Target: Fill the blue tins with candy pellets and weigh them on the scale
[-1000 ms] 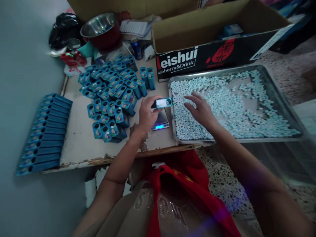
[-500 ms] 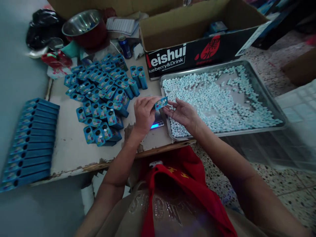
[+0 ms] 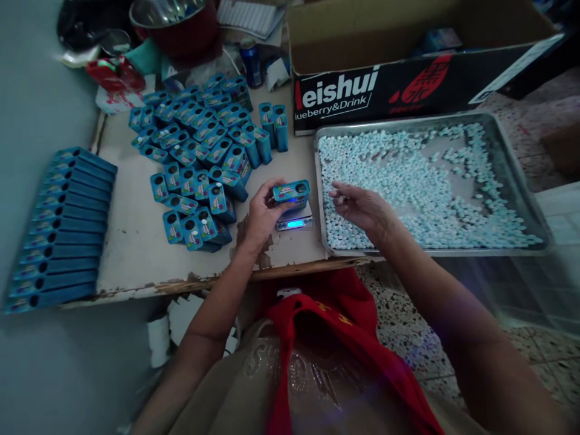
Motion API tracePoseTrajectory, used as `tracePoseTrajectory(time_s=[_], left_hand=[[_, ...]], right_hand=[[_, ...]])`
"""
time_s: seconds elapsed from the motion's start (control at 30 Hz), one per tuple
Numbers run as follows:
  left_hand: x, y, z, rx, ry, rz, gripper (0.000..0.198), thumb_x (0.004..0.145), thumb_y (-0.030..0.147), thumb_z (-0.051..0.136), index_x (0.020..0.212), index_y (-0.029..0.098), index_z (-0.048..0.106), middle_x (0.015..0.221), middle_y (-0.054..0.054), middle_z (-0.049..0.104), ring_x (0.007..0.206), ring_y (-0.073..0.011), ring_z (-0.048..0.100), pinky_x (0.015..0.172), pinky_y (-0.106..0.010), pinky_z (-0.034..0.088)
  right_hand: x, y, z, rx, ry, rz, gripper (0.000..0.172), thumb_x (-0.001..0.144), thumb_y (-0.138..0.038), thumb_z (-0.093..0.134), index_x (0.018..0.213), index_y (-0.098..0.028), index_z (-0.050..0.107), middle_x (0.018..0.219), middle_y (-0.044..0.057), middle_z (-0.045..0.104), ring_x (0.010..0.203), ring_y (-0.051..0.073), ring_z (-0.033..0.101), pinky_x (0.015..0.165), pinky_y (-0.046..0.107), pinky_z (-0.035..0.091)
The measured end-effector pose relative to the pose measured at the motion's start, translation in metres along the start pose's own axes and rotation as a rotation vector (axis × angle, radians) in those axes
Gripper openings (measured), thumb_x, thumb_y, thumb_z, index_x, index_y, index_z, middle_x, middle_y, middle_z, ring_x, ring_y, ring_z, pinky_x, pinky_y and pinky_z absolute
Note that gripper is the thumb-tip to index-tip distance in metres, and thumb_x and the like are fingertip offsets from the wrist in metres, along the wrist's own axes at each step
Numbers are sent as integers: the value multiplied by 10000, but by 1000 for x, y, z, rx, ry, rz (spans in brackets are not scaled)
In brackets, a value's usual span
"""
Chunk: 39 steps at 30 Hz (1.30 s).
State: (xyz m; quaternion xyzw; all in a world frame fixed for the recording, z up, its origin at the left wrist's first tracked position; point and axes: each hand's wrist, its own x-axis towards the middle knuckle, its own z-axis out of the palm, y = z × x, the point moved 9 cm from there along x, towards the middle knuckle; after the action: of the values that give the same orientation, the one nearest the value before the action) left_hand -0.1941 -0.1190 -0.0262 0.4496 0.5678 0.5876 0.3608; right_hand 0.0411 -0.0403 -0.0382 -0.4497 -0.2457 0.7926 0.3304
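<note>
Though bright, scale readout (image 3: 295, 223) illegible.

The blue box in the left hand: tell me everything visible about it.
The small blue box, apparently smooth plastic, has a printed top with a dark round hole towards its right end. Its top faces up. The left hand grips it from the left, over the scale; whether its base touches the scale is unclear.
</note>
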Motion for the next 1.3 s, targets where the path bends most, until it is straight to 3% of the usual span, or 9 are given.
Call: tracePoseTrajectory(time_s=[0.1,0.23,0.37,0.53,0.73,0.93,1.1,1.17,1.3], left_hand=[[-11,17,-12,113,16,57,735,792,341,992,1447,270,667,1500,-111,714,1420,-298,680,1208,-466,576],[-29,55,-27,284,43,178,504,934,399,906,1380,273,709,1396,-92,762,1319,-267,730,1175,-476,598],[-41,98,-28,413,35,379,275,1011,375,838,1256,272,767,1200,-54,803,1123,-223,775,1059,-401,649],[-54,140,-38,566,181,651,202,1061,316,782,1255,267,753,1219,-51,787,1190,-226,753,1098,-423,629],[-54,126,-60,545,161,576,492,1016,469,826,1454,332,646,1455,-88,672,1393,-292,652,1214,-525,572],[-51,102,-74,430,146,423,628,990,657,793,1527,429,562,1530,-62,605,1452,-328,628,1212,-536,570],[-48,106,-71,363,129,376,600,955,630,848,1457,384,631,1447,-73,667,1411,-336,662,1242,-549,555],[-47,111,-69,357,132,355,561,934,594,883,1399,358,675,1401,-75,696,1397,-334,670,1255,-542,550],[-49,120,-65,382,134,386,432,967,485,871,1335,317,720,1352,-73,727,1347,-317,693,1226,-535,572]], right_hand=[[-7,-10,2,-185,-16,-69,185,1041,-158,707,865,-195,663,770,20,697,560,72,526,476,122,430],[-15,-30,24,-505,-136,-157,267,1046,-316,809,848,-206,668,702,14,680,518,83,464,462,180,348],[-15,-47,63,-758,-281,-177,224,975,-204,873,838,-206,695,705,16,699,530,88,488,473,195,350],[-12,-64,99,-996,-380,-170,174,873,-106,913,894,-193,764,729,22,714,624,132,596,521,216,458],[-9,-64,103,-858,-338,-20,184,888,-59,844,1021,-161,768,863,40,756,713,129,682,646,204,584],[-16,-65,107,-874,-268,-90,69,997,-145,819,1016,-144,753,770,29,714,618,110,603,556,200,518],[-27,-67,115,-947,-195,-128,125,1059,-52,694,949,-109,710,653,-29,626,544,45,490,494,142,369],[-27,-69,115,-885,-166,-132,81,1010,-50,763,1002,-122,728,659,-37,623,563,58,508,490,142,384],[-19,-69,108,-739,-137,-112,241,882,-27,877,1034,-177,765,653,-33,621,557,101,534,425,168,364]])
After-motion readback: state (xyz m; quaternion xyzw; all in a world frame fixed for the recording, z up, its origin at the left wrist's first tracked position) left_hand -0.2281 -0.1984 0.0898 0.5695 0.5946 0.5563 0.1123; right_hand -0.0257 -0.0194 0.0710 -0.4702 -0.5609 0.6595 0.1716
